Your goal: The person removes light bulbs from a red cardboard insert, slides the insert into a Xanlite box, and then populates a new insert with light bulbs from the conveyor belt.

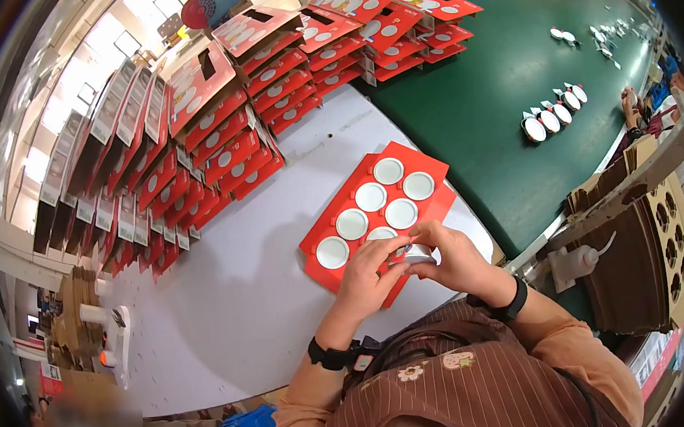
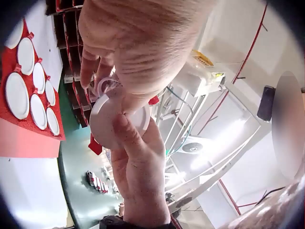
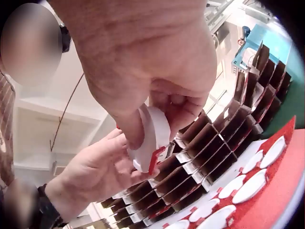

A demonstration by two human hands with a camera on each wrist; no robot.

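Just above the near edge of a red card, both hands hold one round white piece (image 1: 419,253) with a short rim and a red tab. My right hand (image 1: 460,262) grips it, its thumb across the flat face in the left wrist view. My left hand (image 1: 365,280) holds it from the other side, fingertips at the rim and red tab (image 3: 156,160). A small clear ring (image 2: 106,86) shows by the left fingers in the left wrist view. The red card (image 1: 317,239) beneath bears two rows of similar white discs (image 1: 352,224), the nearest partly hidden by the hands.
Tall stacks of red printed boxes (image 1: 233,154) line the far left of the white table (image 1: 230,319). On the green table (image 1: 463,124) at right stands a row of white discs (image 1: 549,121). Brown cardboard sheets (image 1: 624,271) and a white bottle (image 1: 579,262) sit at right.
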